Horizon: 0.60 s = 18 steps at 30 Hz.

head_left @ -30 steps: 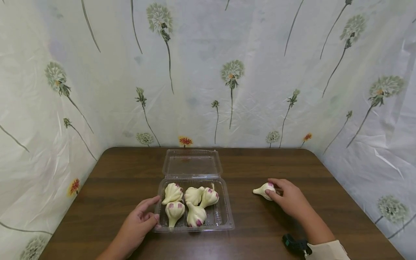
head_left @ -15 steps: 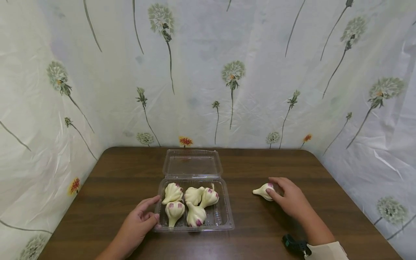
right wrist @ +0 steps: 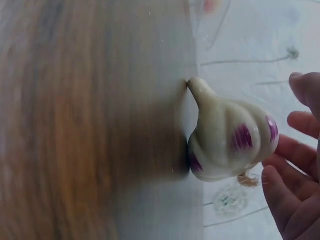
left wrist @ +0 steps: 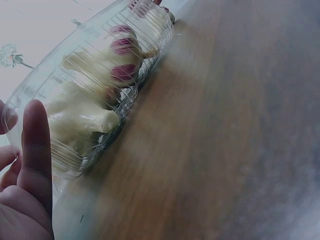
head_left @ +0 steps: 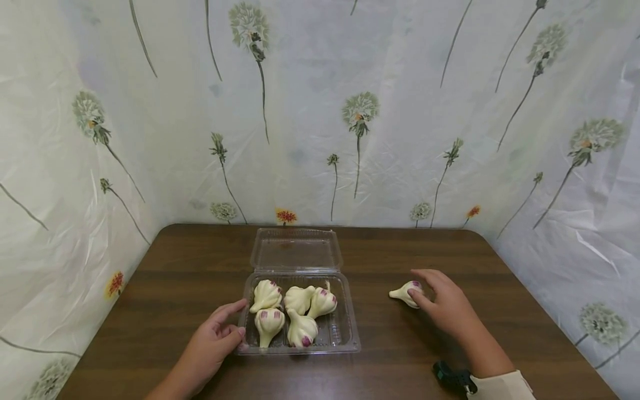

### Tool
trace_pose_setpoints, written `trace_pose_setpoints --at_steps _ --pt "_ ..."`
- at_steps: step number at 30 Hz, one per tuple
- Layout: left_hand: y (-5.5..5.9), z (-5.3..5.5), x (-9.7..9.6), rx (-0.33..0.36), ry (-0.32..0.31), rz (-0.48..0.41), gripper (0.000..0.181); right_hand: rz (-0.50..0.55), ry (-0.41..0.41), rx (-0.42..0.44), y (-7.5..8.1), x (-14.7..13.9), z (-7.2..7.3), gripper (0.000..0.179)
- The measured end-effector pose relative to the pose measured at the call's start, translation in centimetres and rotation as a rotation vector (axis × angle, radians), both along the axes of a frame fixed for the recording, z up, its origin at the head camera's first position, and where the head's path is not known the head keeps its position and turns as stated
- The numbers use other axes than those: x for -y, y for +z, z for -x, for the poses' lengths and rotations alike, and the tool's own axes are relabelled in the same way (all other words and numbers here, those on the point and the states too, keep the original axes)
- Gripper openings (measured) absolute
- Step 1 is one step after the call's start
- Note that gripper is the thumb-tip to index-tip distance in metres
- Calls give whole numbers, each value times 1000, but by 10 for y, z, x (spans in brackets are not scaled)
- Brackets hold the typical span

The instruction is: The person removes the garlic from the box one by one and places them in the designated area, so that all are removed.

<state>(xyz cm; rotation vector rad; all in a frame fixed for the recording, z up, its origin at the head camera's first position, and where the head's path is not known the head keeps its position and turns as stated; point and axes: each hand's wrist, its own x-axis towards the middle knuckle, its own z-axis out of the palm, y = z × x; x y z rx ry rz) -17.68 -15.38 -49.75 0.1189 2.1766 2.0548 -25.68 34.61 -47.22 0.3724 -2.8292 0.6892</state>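
Note:
A clear plastic clamshell container [head_left: 345, 333] lies on the table with its lid [head_left: 296, 250] folded back. Several glossy, cream-coloured garlic bulbs [head_left: 270, 325] with purple patches fill most of its base. My left hand [head_left: 212, 341] pinches the container's left rim, thumb in front and index finger farther back. One more garlic bulb [right wrist: 232, 132] rests on the table to the right, its stem pointing left. Around its root end my right hand [head_left: 442, 303] hovers with loosely spread fingers; in the right wrist view the thumb and index finger stand apart from the bulb.
The brown wooden table [head_left: 390, 361] has rounded far corners. A pale curtain [head_left: 300, 111] with dandelion prints hangs behind it and along both sides. A dark device [head_left: 452, 378] is strapped at the right wrist.
My right fingers have loosened and drawn slightly away from the single garlic bulb, which stays on the table. The left hand and the container have not moved.

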Motion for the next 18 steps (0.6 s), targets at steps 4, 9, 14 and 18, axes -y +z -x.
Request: trace_pose_setpoints --at_steps 4,9,14,18 --pt "0 1 0 -1 -4 0 58 -2 10 -17 -2 3 1 55" --pt "0 1 0 -7 3 6 58 -10 28 -59 0 9 -1 50" --pt "-1 1 0 -12 10 8 58 -16 53 -76 5 17 -5 47" --pt "-1 2 0 -14 18 0 57 -11 64 -52 8 23 -8 47"
